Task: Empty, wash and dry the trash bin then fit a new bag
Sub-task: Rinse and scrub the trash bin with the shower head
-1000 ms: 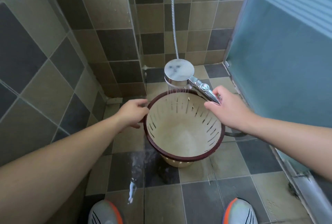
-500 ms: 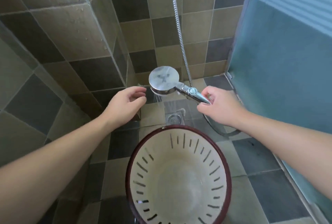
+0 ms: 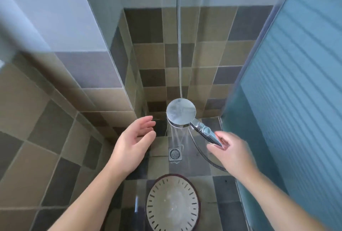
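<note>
1. The bin (image 3: 173, 203) stands on the tiled floor (image 3: 190, 164) at the bottom middle of the view, between the two forearms. It is round, of pale plastic, with a dark red-brown rim and short dark slots all around its wall. The inside looks wet.
2. The shower head (image 3: 181, 113) hangs above the floor, beyond the bin and well apart from it. It is a round disc of shiny metal with a chrome handle that has a round button. Thin streams of water fall from it.
3. The water lands near the drain (image 3: 175, 154), a small square metal grate with a round centre, set in the floor between the bin and the back wall.
4. The right hand (image 3: 232, 152) grips the end of the handle, with fingers curled around it.
5. The left hand (image 3: 134, 142) is free and holds nothing. Its fingers are relaxed and a little bent, the palm turned toward the shower head, just beside the water but not touching the head.
6. A metal hose (image 3: 179, 45) goes up along the back wall, and another part curves on the floor under the right hand.
7. The walls have square tiles in brown, beige and dark grey. On the right is a blue frosted glass door (image 3: 288, 82) with horizontal ribs.
</note>
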